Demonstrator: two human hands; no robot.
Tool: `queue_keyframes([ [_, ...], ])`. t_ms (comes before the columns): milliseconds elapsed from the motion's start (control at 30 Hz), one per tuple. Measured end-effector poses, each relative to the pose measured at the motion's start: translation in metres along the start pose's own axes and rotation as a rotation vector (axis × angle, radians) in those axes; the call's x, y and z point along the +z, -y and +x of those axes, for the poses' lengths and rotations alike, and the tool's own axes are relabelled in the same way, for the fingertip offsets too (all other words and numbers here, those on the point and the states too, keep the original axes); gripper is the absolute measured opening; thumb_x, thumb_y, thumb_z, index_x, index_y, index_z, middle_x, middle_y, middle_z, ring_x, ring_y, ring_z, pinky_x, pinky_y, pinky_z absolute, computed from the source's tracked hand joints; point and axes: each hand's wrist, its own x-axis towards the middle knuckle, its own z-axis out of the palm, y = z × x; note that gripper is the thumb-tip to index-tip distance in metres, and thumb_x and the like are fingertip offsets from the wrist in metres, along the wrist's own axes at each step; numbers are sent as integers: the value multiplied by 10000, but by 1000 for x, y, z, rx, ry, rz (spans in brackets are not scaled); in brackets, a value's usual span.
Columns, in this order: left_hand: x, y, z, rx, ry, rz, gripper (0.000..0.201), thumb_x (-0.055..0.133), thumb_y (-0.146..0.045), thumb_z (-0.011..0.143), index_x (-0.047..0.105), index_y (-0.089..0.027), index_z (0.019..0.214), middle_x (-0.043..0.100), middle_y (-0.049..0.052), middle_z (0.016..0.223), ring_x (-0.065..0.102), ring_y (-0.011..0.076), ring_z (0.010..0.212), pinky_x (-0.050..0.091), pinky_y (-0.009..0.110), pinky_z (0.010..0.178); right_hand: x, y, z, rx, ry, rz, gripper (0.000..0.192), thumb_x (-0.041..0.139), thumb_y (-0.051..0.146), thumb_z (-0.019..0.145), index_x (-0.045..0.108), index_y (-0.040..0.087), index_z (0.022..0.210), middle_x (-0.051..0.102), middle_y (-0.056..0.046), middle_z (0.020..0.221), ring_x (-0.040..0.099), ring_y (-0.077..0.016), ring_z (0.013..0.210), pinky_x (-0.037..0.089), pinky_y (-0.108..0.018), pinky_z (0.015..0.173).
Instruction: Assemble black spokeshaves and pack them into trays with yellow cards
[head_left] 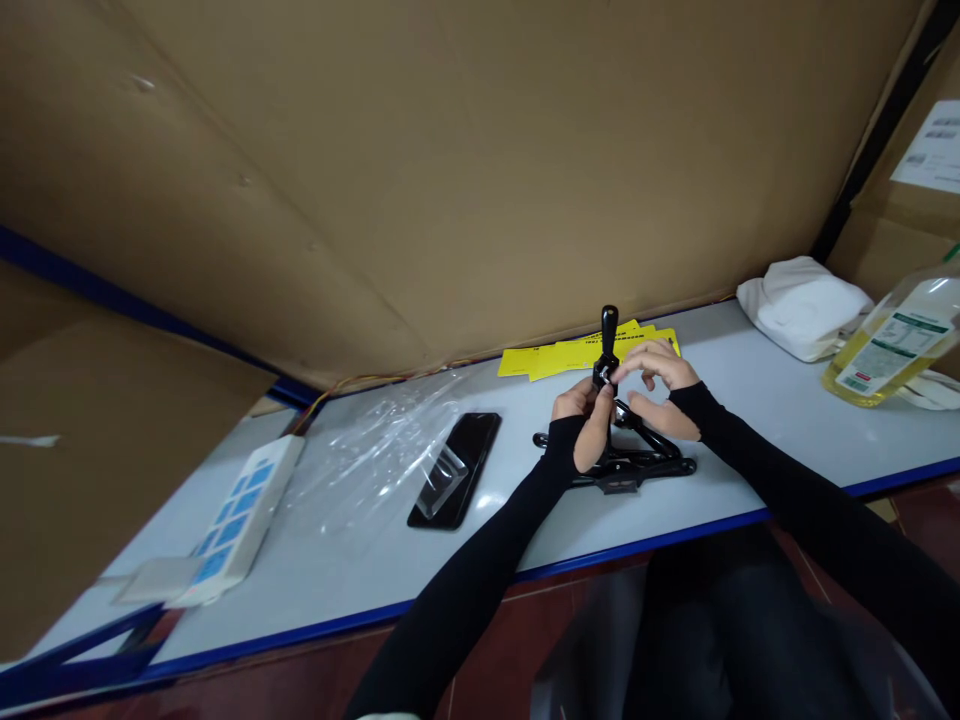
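A black tripod-like stand (634, 462) rests on the white table (750, 440), its upright stem (607, 335) rising between my hands. My left hand (585, 420) grips the stem near a small joint. My right hand (660, 385) touches the same joint from the right, thumb and fingers pinched at it, lower fingers spread. Both arms wear black sleeves. Just behind the stand lie yellow cards (570, 355).
A black phone (459, 462) carrying a clear plastic piece (441, 482) lies left of the stand, beside crumpled clear wrap (375, 450). Far left sits a white-and-blue box (240, 515). At right are a white cloth bundle (802, 305) and an oil bottle (892, 345). Cardboard (450, 180) walls the back.
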Motion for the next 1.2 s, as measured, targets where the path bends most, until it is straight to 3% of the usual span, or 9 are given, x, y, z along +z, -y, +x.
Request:
queue_keyframes([
  [100, 0, 1, -1, 10, -7, 14, 347, 651, -492, 960, 622, -195, 783, 563, -16, 588, 457, 126, 522, 330, 270, 532, 2, 1, -1, 68, 14, 93, 416, 711, 235, 850, 764, 259, 1262, 635, -89, 1071, 498, -213, 877, 468, -300, 631],
  [233, 0, 1, -3, 37, 8, 26, 338, 665, -493, 961, 649, -191, 811, 563, -17, 606, 473, 130, 538, 336, 271, 541, 2, 3, 0, 91, 75, 179, 162, 674, 209, 842, 806, 233, 931, 617, -71, 1007, 498, -178, 817, 477, -305, 673],
  [400, 0, 1, -3, 30, -19, 45, 336, 669, -476, 951, 614, -197, 772, 560, -18, 587, 460, 126, 516, 325, 271, 525, 1, 4, 0, 141, 45, 186, 403, 671, 189, 800, 775, 255, 1185, 609, -74, 1068, 496, -182, 836, 463, -295, 649],
  [533, 0, 2, -2, 46, -16, 54, 343, 640, -489, 957, 625, -189, 791, 547, -18, 591, 450, 124, 521, 327, 264, 514, 2, 3, -1, 37, 65, 187, 112, 669, 154, 807, 763, 214, 818, 618, -54, 950, 457, -158, 765, 461, -312, 699],
  [667, 1, 1, -2, 51, -27, 37, 354, 643, -503, 952, 622, -192, 784, 564, -11, 590, 477, 131, 525, 350, 265, 518, 2, 3, -1, 92, 22, 238, 336, 660, 142, 785, 776, 239, 1085, 596, -61, 1029, 488, -171, 813, 440, -286, 632],
  [833, 0, 5, -1, 63, -21, 30, 346, 631, -498, 967, 619, -193, 802, 560, -16, 596, 471, 129, 530, 355, 266, 532, 1, 5, 0, 26, 59, 193, 106, 676, 141, 772, 746, 219, 787, 608, -41, 908, 455, -155, 738, 457, -328, 705],
  [967, 0, 8, 0, 64, -17, 41, 355, 603, -506, 985, 632, -186, 834, 570, -14, 606, 481, 129, 529, 355, 268, 534, 1, 6, -1, 91, 32, 242, 352, 650, 150, 774, 761, 235, 1097, 591, -57, 1037, 486, -159, 787, 436, -287, 627],
  [1133, 0, 7, 0, 73, -26, 52, 362, 619, -505, 977, 605, -195, 789, 575, -8, 614, 495, 132, 545, 365, 269, 546, 3, 4, -1, 40, 43, 235, 86, 670, 137, 745, 710, 206, 778, 600, -43, 916, 497, -155, 774, 440, -298, 653],
  [1200, 0, 5, 0, 66, -31, 49, 366, 620, -504, 970, 594, -199, 771, 570, -7, 608, 492, 133, 540, 361, 271, 540, 3, 3, -1, 67, 12, 246, 220, 682, 128, 724, 742, 215, 918, 595, -43, 955, 500, -158, 787, 440, -287, 630],
])
